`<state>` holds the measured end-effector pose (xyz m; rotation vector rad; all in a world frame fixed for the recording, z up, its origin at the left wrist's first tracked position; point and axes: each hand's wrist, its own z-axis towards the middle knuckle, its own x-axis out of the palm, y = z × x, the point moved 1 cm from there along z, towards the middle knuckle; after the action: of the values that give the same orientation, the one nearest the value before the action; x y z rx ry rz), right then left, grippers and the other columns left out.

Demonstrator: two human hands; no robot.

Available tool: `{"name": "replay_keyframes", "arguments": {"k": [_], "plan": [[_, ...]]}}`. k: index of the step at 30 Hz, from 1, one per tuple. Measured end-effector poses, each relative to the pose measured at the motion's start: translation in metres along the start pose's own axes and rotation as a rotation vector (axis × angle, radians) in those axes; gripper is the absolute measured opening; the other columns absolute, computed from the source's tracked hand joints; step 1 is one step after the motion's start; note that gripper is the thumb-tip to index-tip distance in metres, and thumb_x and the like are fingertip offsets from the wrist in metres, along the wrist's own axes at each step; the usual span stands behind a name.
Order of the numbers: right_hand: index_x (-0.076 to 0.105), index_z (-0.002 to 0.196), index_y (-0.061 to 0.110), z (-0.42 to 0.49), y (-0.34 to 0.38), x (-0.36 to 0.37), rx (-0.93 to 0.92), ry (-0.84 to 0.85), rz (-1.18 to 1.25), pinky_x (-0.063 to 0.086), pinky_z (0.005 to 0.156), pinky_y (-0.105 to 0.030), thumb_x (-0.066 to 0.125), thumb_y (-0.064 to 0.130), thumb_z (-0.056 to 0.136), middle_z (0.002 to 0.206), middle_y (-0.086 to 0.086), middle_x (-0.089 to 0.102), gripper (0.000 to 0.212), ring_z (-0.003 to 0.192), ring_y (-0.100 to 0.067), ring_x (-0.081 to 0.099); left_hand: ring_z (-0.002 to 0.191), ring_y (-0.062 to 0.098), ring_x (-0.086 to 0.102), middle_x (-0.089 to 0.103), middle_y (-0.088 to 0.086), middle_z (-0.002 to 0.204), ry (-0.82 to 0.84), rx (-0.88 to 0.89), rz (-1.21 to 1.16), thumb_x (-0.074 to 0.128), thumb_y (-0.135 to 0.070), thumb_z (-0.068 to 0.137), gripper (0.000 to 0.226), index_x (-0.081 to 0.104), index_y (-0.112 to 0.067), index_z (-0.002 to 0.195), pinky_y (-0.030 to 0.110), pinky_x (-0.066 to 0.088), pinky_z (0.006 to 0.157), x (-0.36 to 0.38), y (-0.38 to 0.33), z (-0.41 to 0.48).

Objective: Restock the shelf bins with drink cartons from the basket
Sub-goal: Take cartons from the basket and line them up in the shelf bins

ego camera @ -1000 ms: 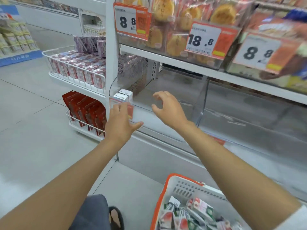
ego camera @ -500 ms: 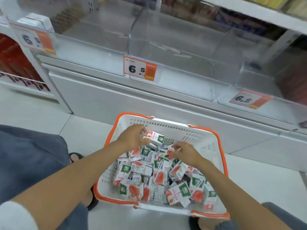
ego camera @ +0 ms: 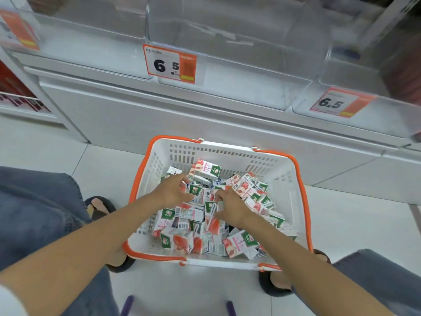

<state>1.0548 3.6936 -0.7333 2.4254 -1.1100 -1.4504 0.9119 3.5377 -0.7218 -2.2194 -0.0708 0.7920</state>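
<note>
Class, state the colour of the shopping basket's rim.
Orange rim on the white plastic basket; head view.

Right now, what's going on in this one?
A person squats over a white, orange-rimmed basket on the shop floor, in front of a low shelf. Both grips are down in the loose pile of drink cartons. The left grip curls its fingers over cartons near the pile's middle, and the right grip is beside it. Whether either has a carton firmly held is unclear. The clear shelf bins above, with a 6.5 price tag, show no cartons in view.
</note>
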Motion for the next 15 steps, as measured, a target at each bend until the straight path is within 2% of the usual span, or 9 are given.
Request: {"name": "replay_keyframes", "arguments": {"k": [2, 5, 6, 8, 9, 11, 13, 15], "plan": [[0.047, 0.095, 0.025, -0.005, 0.001, 0.006, 0.017, -0.078, 0.096, 0.033, 0.056, -0.012, 0.070, 0.008, 0.080, 0.111, -0.002, 0.043, 0.033, 0.075, -0.005, 0.047, 0.092, 0.017, 0.059, 0.056, 0.005, 0.114, 0.012, -0.010, -0.016, 0.076, -0.027, 0.081, 0.044, 0.055, -0.019, 0.118, 0.021, 0.049, 0.072, 0.000, 0.001, -0.003], [0.053, 0.099, 0.021, -0.007, 0.010, -0.008, 0.055, -0.184, 0.350, 0.041, 0.059, -0.012, 0.068, 0.000, 0.081, 0.118, -0.001, 0.053, 0.032, 0.087, -0.013, 0.056, 0.101, 0.018, 0.058, 0.056, 0.003, 0.121, -0.004, -0.047, -0.102, 0.079, -0.028, 0.079, 0.054, 0.052, -0.018, 0.124, 0.027, 0.051, 0.082, -0.005, -0.001, -0.007], [0.055, 0.101, 0.018, -0.005, 0.016, -0.019, 0.067, -0.209, 0.460, 0.045, 0.055, -0.014, 0.068, -0.003, 0.081, 0.119, 0.001, 0.055, 0.032, 0.086, -0.014, 0.059, 0.105, 0.018, 0.056, 0.054, 0.000, 0.123, 0.006, -0.065, -0.157, 0.080, -0.030, 0.078, 0.061, 0.049, -0.019, 0.129, 0.029, 0.049, 0.086, -0.008, -0.003, -0.009], [0.057, 0.103, 0.009, 0.000, 0.031, -0.047, 0.022, -0.173, 0.731, 0.049, 0.051, -0.013, 0.067, -0.007, 0.082, 0.117, 0.000, 0.058, 0.029, 0.079, -0.014, 0.066, 0.111, 0.014, 0.053, 0.052, -0.008, 0.122, 0.086, -0.089, -0.336, 0.081, -0.035, 0.076, 0.073, 0.042, -0.025, 0.136, 0.029, 0.044, 0.089, -0.013, -0.010, -0.013], [0.058, 0.106, 0.006, 0.003, 0.039, -0.060, -0.024, -0.121, 0.859, 0.051, 0.052, -0.013, 0.067, -0.007, 0.082, 0.116, -0.004, 0.061, 0.029, 0.079, -0.015, 0.069, 0.112, 0.013, 0.055, 0.055, -0.010, 0.122, 0.142, -0.093, -0.449, 0.080, -0.035, 0.075, 0.071, 0.042, -0.028, 0.135, 0.029, 0.044, 0.091, -0.015, -0.012, -0.014], [0.058, 0.118, 0.008, 0.012, 0.047, -0.079, -0.067, -0.025, 0.970, 0.057, 0.067, -0.021, 0.067, 0.000, 0.086, 0.119, -0.010, 0.063, 0.035, 0.091, -0.021, 0.071, 0.107, 0.014, 0.065, 0.066, -0.004, 0.119, 0.181, -0.130, -0.660, 0.079, -0.027, 0.077, 0.062, 0.050, -0.020, 0.132, 0.032, 0.052, 0.088, -0.021, -0.011, -0.012], [0.052, 0.131, 0.016, 0.023, 0.040, -0.082, -0.035, -0.011, 0.724, 0.056, 0.078, -0.027, 0.063, 0.013, 0.092, 0.126, -0.011, 0.061, 0.041, 0.096, -0.021, 0.067, 0.100, 0.018, 0.069, 0.067, 0.004, 0.117, 0.119, -0.164, -0.765, 0.078, -0.013, 0.078, 0.057, 0.051, -0.017, 0.128, 0.030, 0.059, 0.077, -0.027, -0.006, -0.010], [0.041, 0.144, 0.015, 0.032, 0.023, -0.069, 0.035, 0.076, 0.250, 0.054, 0.083, -0.031, 0.058, 0.026, 0.096, 0.142, -0.013, 0.049, 0.052, 0.098, -0.020, 0.063, 0.097, 0.020, 0.069, 0.065, 0.008, 0.119, 0.067, -0.180, -0.800, 0.076, -0.004, 0.078, 0.056, 0.049, -0.017, 0.126, 0.030, 0.061, 0.069, -0.031, 0.003, -0.009]]}}
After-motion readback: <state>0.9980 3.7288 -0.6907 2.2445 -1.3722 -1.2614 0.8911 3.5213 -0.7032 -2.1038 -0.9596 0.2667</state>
